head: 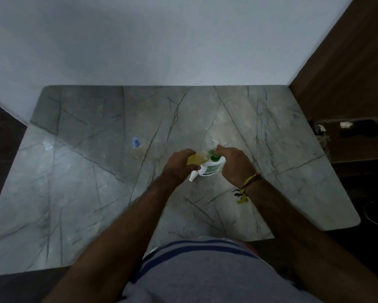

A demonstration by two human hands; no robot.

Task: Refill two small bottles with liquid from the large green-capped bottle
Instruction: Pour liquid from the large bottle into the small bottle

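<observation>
1. The counter (96, 193), a grey-green marbled slab set against a pale wall, is used as the working surface; everything below is placed relative to the large bottle, which is kept near the counter's middle, presumably so that any spill is caught on stone

2. The large bottle (211, 168) is seen as a white body with a green label, and it appears to be laid over or steeply tilted, its neck pointed away from the person; whether it is resting on the counter or lifted just off it cannot be told

3. The left hand (178, 164) is held just left of the large bottle, its grip wrapped round a yellowish thing (194, 159), judged to be a small bottle of liquid brought up to the neck for filling; its exact shape is too blurred to tell

4. The right hand (234, 165) is laid over the right side of the large bottle, and its fingertips (219, 148) are closed on the green cap area (213, 155); the grip is judged to be there to work the cap or steady the neck

5. A small white piece (193, 176), possibly a pump nozzle, is seen poking out below the left hand, at the near left end of the large bottle

6. A small blue item (136, 142), perhaps a cap, is left lying well to the left of the large bottle, apart from both hands
</observation>
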